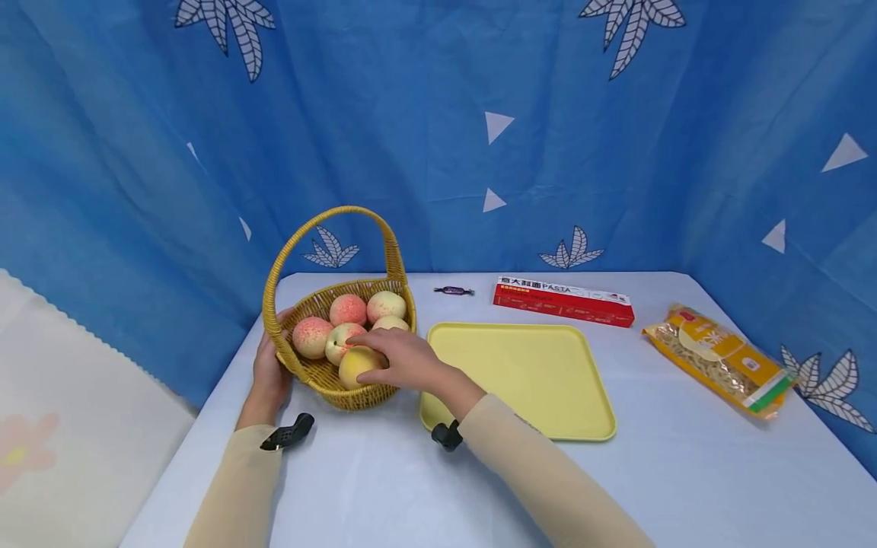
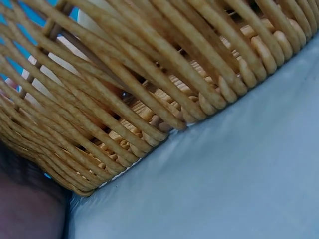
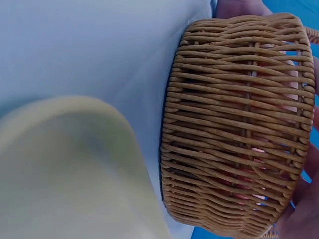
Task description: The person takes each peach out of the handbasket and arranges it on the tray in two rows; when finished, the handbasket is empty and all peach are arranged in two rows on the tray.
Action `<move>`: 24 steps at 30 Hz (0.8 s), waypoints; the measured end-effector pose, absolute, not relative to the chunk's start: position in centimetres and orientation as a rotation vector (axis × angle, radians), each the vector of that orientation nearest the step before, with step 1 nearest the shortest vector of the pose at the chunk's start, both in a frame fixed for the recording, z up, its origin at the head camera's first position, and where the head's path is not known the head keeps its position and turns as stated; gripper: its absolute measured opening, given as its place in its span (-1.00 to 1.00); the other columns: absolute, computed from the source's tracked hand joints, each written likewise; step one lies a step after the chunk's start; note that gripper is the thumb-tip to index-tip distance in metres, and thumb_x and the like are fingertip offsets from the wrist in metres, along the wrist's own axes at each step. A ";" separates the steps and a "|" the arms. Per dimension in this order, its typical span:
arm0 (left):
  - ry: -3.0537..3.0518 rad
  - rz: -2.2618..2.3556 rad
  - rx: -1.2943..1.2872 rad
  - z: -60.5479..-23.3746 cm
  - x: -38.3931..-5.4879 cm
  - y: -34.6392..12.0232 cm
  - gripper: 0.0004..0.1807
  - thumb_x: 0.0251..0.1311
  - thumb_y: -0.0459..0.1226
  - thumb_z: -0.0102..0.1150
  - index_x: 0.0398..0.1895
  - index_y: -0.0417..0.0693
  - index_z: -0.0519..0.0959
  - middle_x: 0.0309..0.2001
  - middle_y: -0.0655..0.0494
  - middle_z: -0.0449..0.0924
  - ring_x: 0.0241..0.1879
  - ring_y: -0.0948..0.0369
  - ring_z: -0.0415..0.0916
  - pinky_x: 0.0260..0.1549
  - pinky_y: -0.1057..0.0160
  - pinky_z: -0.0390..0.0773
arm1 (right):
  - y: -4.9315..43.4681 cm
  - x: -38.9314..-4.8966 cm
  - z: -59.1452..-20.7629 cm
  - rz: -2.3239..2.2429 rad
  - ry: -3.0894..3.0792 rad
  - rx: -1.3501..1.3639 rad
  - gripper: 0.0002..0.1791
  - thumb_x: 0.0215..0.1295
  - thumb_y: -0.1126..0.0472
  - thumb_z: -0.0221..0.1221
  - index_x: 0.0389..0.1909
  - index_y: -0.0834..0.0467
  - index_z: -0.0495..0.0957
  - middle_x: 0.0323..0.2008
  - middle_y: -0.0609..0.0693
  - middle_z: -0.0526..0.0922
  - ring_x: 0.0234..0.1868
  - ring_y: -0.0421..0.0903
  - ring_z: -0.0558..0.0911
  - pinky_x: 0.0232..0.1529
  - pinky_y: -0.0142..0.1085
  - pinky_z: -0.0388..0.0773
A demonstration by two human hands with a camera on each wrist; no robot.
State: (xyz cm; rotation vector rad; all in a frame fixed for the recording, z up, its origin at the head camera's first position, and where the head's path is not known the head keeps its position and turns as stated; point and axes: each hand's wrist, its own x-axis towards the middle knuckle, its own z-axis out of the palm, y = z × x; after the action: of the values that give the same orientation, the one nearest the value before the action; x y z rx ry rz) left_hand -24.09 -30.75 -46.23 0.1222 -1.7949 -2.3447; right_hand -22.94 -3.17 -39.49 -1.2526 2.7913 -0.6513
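Note:
A woven basket (image 1: 356,397) with a tall arched handle stands at the left of the table, holding several pink and cream peaches (image 1: 348,310). My right hand (image 1: 404,358) reaches over its near right rim and grips a yellow peach (image 1: 356,365) between thumb and fingers. In the right wrist view, fingers (image 3: 304,214) show at the basket's rim. My left hand (image 1: 270,369) holds the basket's left side, its fingers partly hidden behind the rim and handle. The left wrist view shows the basket's weave (image 2: 149,74) close up beside that hand (image 2: 30,199).
A yellow tray (image 1: 521,380) lies right of the basket, under the right forearm. Behind it are a purple wrapped candy (image 1: 454,291) and a red pasta box (image 1: 562,301). An orange pasta bag (image 1: 719,358) lies at the right edge. Blue curtains (image 1: 438,137) surround the table.

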 end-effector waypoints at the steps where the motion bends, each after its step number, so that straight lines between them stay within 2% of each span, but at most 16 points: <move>1: -1.798 -2.339 0.119 -46.2 -24.1 -30.7 -0.50 0.54 -0.16 -0.24 0.50 0.16 0.22 0.42 0.25 0.16 0.46 0.27 0.03 0.35 0.36 0.15 | -3.2 -23.0 -39.5 -0.618 2.800 -1.255 -0.36 0.30 -0.22 0.24 0.39 -0.24 0.39 0.26 -0.22 0.54 0.22 -0.20 0.52 0.15 -0.28 0.47; 7: -1.813 -2.307 0.122 -46.0 -24.4 -30.5 -0.51 0.52 -0.17 -0.24 0.48 0.15 0.25 0.40 0.24 0.19 0.40 0.30 0.11 0.24 0.42 0.23 | -3.5 -23.3 -38.8 -0.552 2.795 -1.219 -0.38 0.26 -0.23 0.28 0.33 -0.23 0.45 0.25 -0.20 0.55 0.26 -0.19 0.50 0.20 -0.25 0.47; 13: -1.813 -2.314 0.140 -46.0 -24.3 -30.5 -0.52 0.52 -0.19 -0.23 0.46 0.14 0.26 0.37 0.23 0.21 0.34 0.33 0.15 0.20 0.42 0.23 | -3.8 -23.6 -38.5 -0.487 2.791 -1.167 -0.34 0.17 -0.28 0.32 0.31 -0.26 0.46 0.07 -0.22 0.60 0.06 -0.24 0.52 -0.02 -0.30 0.48; 18: -1.805 -2.303 0.145 -46.0 -24.2 -30.7 -0.52 0.53 -0.16 -0.21 0.47 0.09 0.24 0.33 0.26 0.22 0.32 0.33 0.14 0.19 0.42 0.22 | -4.1 -23.8 -38.4 -0.508 2.745 -1.197 -0.29 0.17 -0.22 0.34 0.35 -0.18 0.45 0.14 -0.16 0.61 0.13 -0.19 0.52 0.13 -0.29 0.47; 24: -1.840 -2.279 0.127 -46.2 -24.1 -30.8 -0.52 0.53 -0.12 -0.21 0.46 0.11 0.24 0.35 0.26 0.20 0.34 0.33 0.13 0.19 0.44 0.22 | -4.1 -23.5 -38.5 -0.610 2.706 -1.142 -0.33 0.19 -0.17 0.36 0.34 -0.18 0.46 0.21 -0.14 0.58 0.19 -0.16 0.50 0.23 -0.25 0.43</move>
State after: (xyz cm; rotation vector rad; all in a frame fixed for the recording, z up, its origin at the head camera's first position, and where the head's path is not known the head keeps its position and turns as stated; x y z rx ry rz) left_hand -24.05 -30.81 -46.22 0.1272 -1.8397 -2.2787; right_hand -23.46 -4.06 -38.52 -1.1421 2.7058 -0.6096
